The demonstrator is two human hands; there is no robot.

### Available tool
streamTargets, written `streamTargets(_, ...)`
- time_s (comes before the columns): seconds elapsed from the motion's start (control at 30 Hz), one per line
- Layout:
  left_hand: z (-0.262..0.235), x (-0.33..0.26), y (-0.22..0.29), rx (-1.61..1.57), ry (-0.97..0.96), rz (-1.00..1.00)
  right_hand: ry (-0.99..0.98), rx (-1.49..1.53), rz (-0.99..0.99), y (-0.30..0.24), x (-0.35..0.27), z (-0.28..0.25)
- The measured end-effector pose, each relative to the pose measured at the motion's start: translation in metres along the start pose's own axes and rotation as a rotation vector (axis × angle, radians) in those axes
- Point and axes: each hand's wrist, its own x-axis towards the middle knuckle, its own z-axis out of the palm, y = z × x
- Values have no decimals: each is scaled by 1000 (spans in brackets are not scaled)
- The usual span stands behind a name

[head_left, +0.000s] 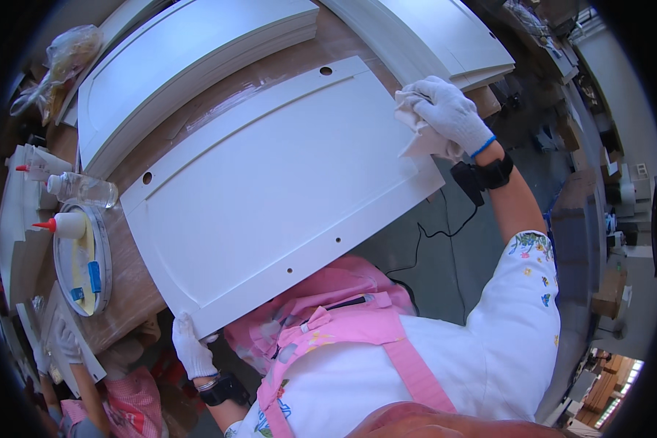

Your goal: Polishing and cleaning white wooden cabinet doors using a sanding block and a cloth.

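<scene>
A white cabinet door panel (270, 182) with a recessed middle lies before me, its near edge by my apron. Two large round holes show along its far side and two small ones along its near side. My left hand (192, 347), in a white knitted glove, is closed on the panel's near left corner; some of its fingers are hidden. At the panel's right end, my gloved right hand (445, 113) grips a crumpled white cloth (425, 140) against the edge. Part of the cloth hangs below that hand.
Stacked white panels (190, 66) stand behind, with another stack (452, 36) at far right. On the left are a clear bottle (87, 190), a red-tipped glue bottle (69, 225) and a round lid (102, 285). A co-worker's gloved hand (67, 342) touches a panel at lower left.
</scene>
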Motion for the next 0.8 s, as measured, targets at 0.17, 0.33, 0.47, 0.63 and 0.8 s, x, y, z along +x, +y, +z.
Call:
streamTargets(0.17, -23, -3, -11, 73, 33, -29, 74, -209, -101, 1, 81, 43)
streamTargets(0.33, -27, -3, -16, 76, 49, -44, -16, -389, -176, -29, 135, 96)
streamTargets(0.47, -26, -5, -12, 94, 49, -52, -77, -493, -138, -40, 138, 92)
streamTargets(0.63, -24, 1, -14, 57, 5, -47, -97, -608, -154, -28, 145, 74)
streamTargets(0.8, -16, -4, -5, 63, 51, -21, -40, -662, -113, -23, 149, 71)
